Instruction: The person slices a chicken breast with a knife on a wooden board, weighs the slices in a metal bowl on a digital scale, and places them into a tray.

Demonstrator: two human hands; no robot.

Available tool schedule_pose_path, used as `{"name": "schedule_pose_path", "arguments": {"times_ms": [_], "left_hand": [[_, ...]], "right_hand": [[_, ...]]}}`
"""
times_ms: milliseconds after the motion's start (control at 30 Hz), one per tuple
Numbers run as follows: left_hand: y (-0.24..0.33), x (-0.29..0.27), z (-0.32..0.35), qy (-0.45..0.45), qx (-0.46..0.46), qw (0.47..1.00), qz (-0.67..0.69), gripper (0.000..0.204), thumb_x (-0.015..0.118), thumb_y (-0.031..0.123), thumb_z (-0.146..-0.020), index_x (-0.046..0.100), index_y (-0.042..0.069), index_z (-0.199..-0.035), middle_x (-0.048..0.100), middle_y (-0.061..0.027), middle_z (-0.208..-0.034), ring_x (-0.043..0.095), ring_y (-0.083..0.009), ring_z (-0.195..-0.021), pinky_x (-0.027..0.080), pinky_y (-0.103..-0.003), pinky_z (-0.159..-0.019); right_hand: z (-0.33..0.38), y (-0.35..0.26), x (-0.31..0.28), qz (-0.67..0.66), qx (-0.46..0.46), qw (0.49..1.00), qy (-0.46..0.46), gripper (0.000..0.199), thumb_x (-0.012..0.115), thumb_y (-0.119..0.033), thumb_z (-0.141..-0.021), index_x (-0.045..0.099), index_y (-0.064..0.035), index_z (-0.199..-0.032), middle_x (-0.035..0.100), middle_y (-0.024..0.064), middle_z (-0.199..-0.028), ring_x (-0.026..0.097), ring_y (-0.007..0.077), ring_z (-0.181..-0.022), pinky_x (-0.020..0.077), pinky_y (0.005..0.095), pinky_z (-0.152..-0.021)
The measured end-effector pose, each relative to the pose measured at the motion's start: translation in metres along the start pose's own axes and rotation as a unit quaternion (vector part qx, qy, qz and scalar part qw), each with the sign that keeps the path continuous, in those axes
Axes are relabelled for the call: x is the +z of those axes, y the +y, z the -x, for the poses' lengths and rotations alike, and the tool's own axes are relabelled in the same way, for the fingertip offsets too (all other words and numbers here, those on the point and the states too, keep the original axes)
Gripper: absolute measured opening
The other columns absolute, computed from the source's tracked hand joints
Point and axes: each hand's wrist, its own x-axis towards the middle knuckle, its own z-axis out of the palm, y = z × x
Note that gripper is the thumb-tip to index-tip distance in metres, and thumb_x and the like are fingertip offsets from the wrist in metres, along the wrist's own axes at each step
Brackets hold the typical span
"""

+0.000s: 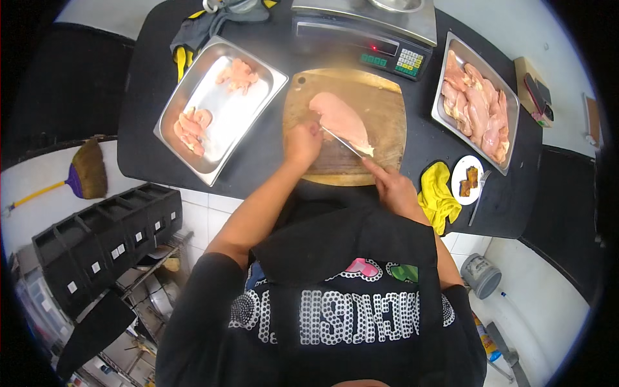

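Observation:
A raw chicken breast [340, 118] lies flat on the round-sided wooden cutting board [387, 106]. My right hand [394, 188] grips a knife [345, 143] by its handle, and the thin blade slants up and left along the near edge of the meat. At the left edge of the breast, close to the knife tip, my left hand [303, 145] is closed with its fingers curled together. Whatever those fingers pinch is hidden.
Left of the board, a steel tray [222, 126] holds two small heaps of chicken pieces. A fuller steel tray [445, 113] of chicken breasts stands right. Behind is a digital scale [361, 45]. Near the right edge lie a yellow cloth [438, 197], a white plate [459, 169] and a fork [478, 200].

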Motion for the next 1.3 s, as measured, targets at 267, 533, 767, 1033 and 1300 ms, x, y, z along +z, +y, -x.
{"name": "schedule_pose_path", "arguments": {"times_ms": [267,533,767,1033,1300], "left_hand": [[0.000,-0.002,-0.006,0.006,0.044,0.998,-0.051,0.015,0.069,0.017,-0.076,0.069,0.003,-0.083,0.068,-0.0171,-0.078,0.067,-0.0309,-0.074,0.052,-0.040,-0.070],[-0.010,-0.007,-0.009,0.016,0.053,0.998,-0.035,0.012,0.068,0.017,-0.075,0.070,0.006,-0.080,0.068,-0.0157,-0.076,0.068,-0.0306,-0.073,0.053,-0.038,-0.069],[-0.042,-0.062,0.014,-0.071,0.059,0.995,-0.024,0.011,0.071,0.015,-0.073,0.069,0.006,-0.080,0.069,-0.0112,-0.073,0.068,-0.0207,-0.066,0.053,-0.033,-0.063],[-0.034,-0.219,0.029,0.132,-0.024,0.983,0.122,0.005,0.071,0.003,-0.079,0.066,0.001,-0.077,0.064,-0.0003,-0.070,0.055,-0.0054,-0.058,0.043,-0.021,-0.051],[-0.041,-0.264,0.001,0.148,-0.012,0.981,0.126,0.008,0.071,0.001,-0.078,0.067,0.000,-0.084,0.064,0.0018,-0.072,0.056,-0.0056,-0.063,0.044,-0.020,-0.058]], "right_hand": [[-0.051,-0.009,0.025,-0.024,-0.021,0.998,0.054,0.056,0.049,-0.009,-0.086,0.047,-0.0385,-0.133,0.058,0.0142,-0.090,0.063,0.0345,-0.083,0.0515,0.0441,-0.072],[0.000,-0.005,0.004,-0.018,0.020,0.999,0.042,0.048,0.051,-0.013,-0.088,0.049,-0.0336,-0.132,0.059,0.0157,-0.087,0.062,0.0356,-0.081,0.0497,0.0454,-0.070],[0.060,0.003,-0.017,-0.029,0.085,0.996,0.005,0.045,0.054,-0.012,-0.088,0.053,-0.0306,-0.129,0.057,0.0165,-0.081,0.060,0.0365,-0.074,0.0478,0.0464,-0.066],[0.082,0.006,0.003,-0.094,0.089,0.991,0.044,0.049,0.057,-0.005,-0.085,0.055,-0.0265,-0.129,0.054,0.0170,-0.076,0.058,0.0359,-0.070,0.0461,0.0434,-0.065],[0.083,-0.011,0.013,-0.161,0.052,0.981,0.089,0.047,0.056,-0.003,-0.086,0.056,-0.0231,-0.129,0.054,0.0170,-0.075,0.058,0.0335,-0.069,0.0463,0.0396,-0.065]]}}
